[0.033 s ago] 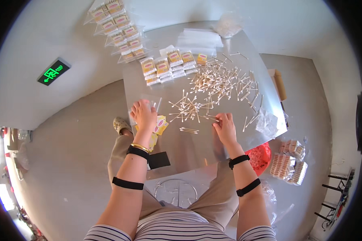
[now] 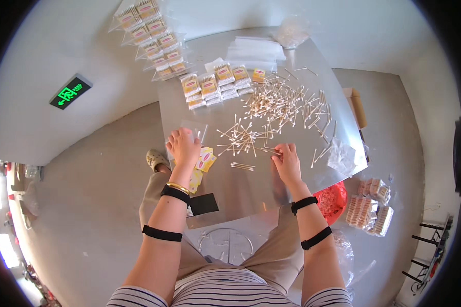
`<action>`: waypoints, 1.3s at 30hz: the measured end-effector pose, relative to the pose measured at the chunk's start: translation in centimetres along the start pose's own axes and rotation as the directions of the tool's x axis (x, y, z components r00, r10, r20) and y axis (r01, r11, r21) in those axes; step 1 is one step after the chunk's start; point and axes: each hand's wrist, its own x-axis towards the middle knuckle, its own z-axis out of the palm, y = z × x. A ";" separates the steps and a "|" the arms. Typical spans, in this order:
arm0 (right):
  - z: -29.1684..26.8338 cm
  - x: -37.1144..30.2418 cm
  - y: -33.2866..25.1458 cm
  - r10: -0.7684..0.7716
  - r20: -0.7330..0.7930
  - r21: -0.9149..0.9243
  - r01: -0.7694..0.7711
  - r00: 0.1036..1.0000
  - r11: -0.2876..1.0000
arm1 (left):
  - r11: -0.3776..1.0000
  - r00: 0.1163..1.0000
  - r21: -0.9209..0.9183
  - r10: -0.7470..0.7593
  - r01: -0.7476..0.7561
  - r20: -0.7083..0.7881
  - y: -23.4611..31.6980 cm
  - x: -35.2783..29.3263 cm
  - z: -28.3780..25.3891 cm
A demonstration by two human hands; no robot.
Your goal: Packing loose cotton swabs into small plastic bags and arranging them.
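My left hand (image 2: 184, 148) is closed, its fingers curled at the edge of a clear plastic bag (image 2: 200, 128) near the table's left side; the fingertips are partly hidden. Yellow and white printed cards (image 2: 205, 159) lie beside and beneath that wrist. My right hand (image 2: 287, 158) pinches cotton swabs (image 2: 270, 150) between thumb and fingers, just right of a loose heap of swabs (image 2: 241, 137). Between the hands, a few swabs (image 2: 242, 166) lie side by side on the metal table (image 2: 235, 197).
Filled swab packs (image 2: 208, 86) stand stacked behind, near a larger swab pile (image 2: 276, 102) and flat clear bags (image 2: 256, 51). A crumpled clear bag (image 2: 340, 156) lies at the right edge. Below are a red bag (image 2: 331, 202) and bundled packs (image 2: 369, 210). A black rectangle (image 2: 204, 203) rests in front.
The whole view has shifted slightly. More of the clear bag shows beyond my left fingers; my right hand keeps its pinch.
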 end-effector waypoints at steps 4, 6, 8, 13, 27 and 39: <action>2.2 1.2 -1.2 -0.022 -0.022 0.059 0.024 1.000 0.998 | 0.991 0.985 0.131 -0.007 -0.016 0.173 -0.3 0.0 -0.6; 3.6 1.7 -2.5 -0.061 -0.009 0.059 0.061 0.998 0.996 | 0.996 0.985 0.084 0.003 -0.017 0.173 -0.3 0.0 -0.3; 4.6 1.8 -3.3 -0.097 0.003 0.053 0.097 0.995 0.994 | 0.997 0.986 0.080 0.003 -0.016 0.164 -0.6 0.2 -0.1; 4.1 1.7 -4.1 -0.082 -0.004 0.187 0.081 0.997 0.979 | 0.995 0.989 -0.045 0.091 -0.086 0.120 0.8 0.7 -0.2; -0.2 4.4 -2.6 -0.304 0.102 -0.203 0.319 0.947 0.926 | 0.696 0.678 -0.221 0.717 -0.683 0.163 8.4 -2.5 3.7; 2.3 4.1 -3.0 -0.459 0.263 -0.190 0.512 0.848 0.837 | 0.723 0.690 -0.205 0.690 -0.659 0.217 5.1 -8.0 1.7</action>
